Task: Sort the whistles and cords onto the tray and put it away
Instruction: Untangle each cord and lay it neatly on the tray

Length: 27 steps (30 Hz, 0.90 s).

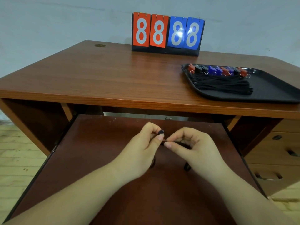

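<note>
Both hands work over the pulled-out shelf [100,159] below the tabletop [103,75], near the viewer. Left hand [142,153]: thumb and forefinger pinch a small dark whistle [161,132], held above the shelf at centre. Right hand [193,148]: fingers curled, thumb and forefinger pinching something thin at the whistle's near side; too small to tell whether it is ring or cord. One black cord [186,166] hangs below the two hands, showing under each wrist.

One black tray [272,88] sits on the right part of the tabletop, its near-right corner reaching the front edge. Along the tray's far rim lies a row of whistles [217,70]: red, black and blue ones, roughly nine, though the exact count is unclear because they overlap. Small metal rings show on their near side. Just near of that row lies one bundle of black cords [222,85], strands laid left to right; individual cords cannot be counted.

At the far edge of the tabletop, centre, stands one flip scoreboard [168,34]: four cards, two red on the left, two blue on the right, each showing 8.

To the right of the shelf, a drawer unit [276,153] with three handle cut-outs visible. Pale wooden floor [21,153] on the left.
</note>
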Each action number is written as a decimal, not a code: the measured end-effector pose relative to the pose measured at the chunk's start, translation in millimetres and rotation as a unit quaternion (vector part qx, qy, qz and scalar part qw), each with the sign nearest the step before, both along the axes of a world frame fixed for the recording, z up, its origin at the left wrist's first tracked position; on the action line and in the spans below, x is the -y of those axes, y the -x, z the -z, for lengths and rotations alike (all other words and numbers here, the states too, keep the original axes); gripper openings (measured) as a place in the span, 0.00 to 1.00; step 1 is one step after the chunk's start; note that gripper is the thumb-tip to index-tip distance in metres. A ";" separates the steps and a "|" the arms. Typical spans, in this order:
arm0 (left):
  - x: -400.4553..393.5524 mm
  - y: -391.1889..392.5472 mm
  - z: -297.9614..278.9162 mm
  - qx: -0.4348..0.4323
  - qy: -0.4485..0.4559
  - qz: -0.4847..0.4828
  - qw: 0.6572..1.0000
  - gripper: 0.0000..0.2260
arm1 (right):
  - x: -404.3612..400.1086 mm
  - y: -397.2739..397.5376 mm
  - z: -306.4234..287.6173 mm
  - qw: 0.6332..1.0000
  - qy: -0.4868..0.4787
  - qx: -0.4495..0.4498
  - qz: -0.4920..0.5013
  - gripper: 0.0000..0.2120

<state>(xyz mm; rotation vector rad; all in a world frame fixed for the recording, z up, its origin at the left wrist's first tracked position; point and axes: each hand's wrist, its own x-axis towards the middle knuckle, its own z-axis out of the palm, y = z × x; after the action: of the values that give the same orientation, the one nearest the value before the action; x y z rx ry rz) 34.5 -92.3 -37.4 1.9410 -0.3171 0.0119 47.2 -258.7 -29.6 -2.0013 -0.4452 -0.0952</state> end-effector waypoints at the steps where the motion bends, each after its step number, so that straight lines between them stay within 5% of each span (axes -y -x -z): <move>1: 0.5 -0.4 0.9 -0.006 0.008 0.008 1.000 0.05 | -1.4 1.7 -0.1 1.000 0.007 0.008 -0.011 0.04; 13: -22.9 -13.6 -3.1 0.040 -0.032 -0.076 0.996 0.05 | 26.8 -10.8 -11.5 0.996 0.079 -0.035 -0.014 0.07; 27: -43.9 -26.1 -4.9 0.030 -0.084 -0.180 0.980 0.05 | 57.3 -30.4 -7.8 0.992 0.078 -0.035 0.095 0.05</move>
<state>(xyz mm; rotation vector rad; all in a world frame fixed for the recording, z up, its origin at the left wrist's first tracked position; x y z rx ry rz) 60.7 -48.4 -32.5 2.1462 -0.0014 0.2910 77.5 -316.0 -21.8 -2.1918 -0.2209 -0.1110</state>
